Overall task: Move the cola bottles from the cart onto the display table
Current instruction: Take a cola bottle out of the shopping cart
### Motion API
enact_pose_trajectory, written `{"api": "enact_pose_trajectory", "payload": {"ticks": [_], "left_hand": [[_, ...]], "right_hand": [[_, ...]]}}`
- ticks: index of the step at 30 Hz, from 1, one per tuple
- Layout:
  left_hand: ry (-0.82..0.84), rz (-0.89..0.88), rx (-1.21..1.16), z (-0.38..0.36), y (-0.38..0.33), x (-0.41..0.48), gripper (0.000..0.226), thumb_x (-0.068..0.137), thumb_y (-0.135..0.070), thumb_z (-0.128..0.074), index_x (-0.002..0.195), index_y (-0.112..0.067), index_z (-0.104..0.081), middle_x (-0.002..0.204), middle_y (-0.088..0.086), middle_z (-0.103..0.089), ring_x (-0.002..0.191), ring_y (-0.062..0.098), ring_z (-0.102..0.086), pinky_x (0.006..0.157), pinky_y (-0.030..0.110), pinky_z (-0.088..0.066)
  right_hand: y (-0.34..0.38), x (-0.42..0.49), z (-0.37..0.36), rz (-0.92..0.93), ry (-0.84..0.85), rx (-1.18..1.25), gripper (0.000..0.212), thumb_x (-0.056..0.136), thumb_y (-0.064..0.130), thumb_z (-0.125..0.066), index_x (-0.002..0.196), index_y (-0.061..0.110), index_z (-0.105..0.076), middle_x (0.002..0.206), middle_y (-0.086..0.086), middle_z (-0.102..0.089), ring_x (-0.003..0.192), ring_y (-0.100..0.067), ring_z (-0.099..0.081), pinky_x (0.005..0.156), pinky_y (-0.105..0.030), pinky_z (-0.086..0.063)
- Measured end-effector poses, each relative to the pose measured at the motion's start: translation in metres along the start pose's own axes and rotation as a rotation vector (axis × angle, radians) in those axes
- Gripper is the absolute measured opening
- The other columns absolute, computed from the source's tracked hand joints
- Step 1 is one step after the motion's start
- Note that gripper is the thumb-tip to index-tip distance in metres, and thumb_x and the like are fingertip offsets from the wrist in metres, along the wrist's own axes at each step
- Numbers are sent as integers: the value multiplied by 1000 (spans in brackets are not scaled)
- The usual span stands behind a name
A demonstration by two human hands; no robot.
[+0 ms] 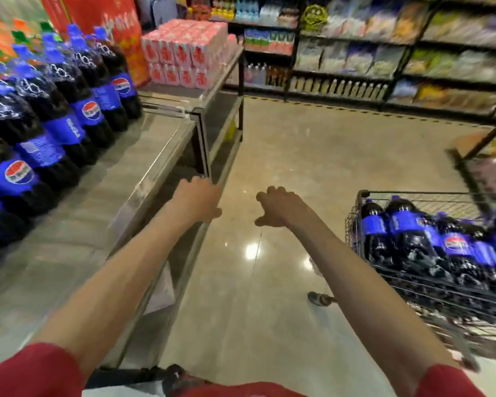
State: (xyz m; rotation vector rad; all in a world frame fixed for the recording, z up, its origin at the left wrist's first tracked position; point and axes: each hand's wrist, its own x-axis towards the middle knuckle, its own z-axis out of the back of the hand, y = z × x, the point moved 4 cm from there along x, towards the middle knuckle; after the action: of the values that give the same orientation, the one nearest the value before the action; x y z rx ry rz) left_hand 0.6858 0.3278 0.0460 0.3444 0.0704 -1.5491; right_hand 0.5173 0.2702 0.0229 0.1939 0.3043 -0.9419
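Note:
Large cola bottles (55, 110) with blue labels and caps stand in rows on the grey display table (103, 196) at the left. More cola bottles (418, 239) lie piled in a wire cart (355, 222) at the right. Both my arms reach forward over the floor between table and cart. My left hand (196, 200) hangs by the table's front corner, fingers loosely curled, holding nothing. To its right, my right hand (278, 206) is also empty, fingers bent downward, well left of the cart. The whole view is blurred by motion.
Pink drink cartons (184, 53) are stacked on a second table behind the display table. Dark shelving (384, 67) full of goods lines the back and right. Shiny floor (298, 156) stretches between table and cart. A shoe (321, 298) shows on the floor.

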Motion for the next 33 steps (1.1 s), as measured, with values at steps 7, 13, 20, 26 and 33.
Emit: {"api": "enact_pose_trajectory", "payload": {"ticks": [7,13,20,26,33], "left_hand": [[13,-219,122,36,-140,47,59,99,-49,-53,149,-22,-36,138,8,-51,126,30,-51,99,43,-43],[-9,-469,165,59,-260,88,58,99,-50,-53,148,-23,-37,138,7,-51,126,29,-51,99,40,-41],[-35,-737,153,81,-397,116,49,97,-49,-54,138,-24,-46,131,7,-55,120,29,-54,88,35,-41],[-81,-865,249,100,-491,156,54,98,-51,-53,143,-23,-42,128,8,-56,117,29,-57,85,38,-48],[-51,-960,170,113,-588,187,52,97,-46,-54,141,-20,-44,128,7,-57,119,30,-55,84,38,-45]], "right_hand": [[-123,-66,-33,-263,23,117,68,94,45,-66,148,12,-41,144,-14,-44,133,-34,-43,101,-43,-42],[-216,-135,-50,-480,10,192,51,92,38,-67,133,12,-50,132,-12,-53,119,-34,-55,81,-40,-44],[-313,-214,-68,-698,33,286,55,94,41,-65,137,10,-48,133,-12,-53,120,-34,-56,91,-43,-47],[-400,-260,-85,-838,77,342,55,94,43,-65,136,11,-49,131,-12,-58,116,-33,-60,95,-46,-52],[-473,-295,-112,-940,68,419,56,93,41,-65,137,11,-49,129,-11,-60,114,-33,-61,92,-45,-54]]}}
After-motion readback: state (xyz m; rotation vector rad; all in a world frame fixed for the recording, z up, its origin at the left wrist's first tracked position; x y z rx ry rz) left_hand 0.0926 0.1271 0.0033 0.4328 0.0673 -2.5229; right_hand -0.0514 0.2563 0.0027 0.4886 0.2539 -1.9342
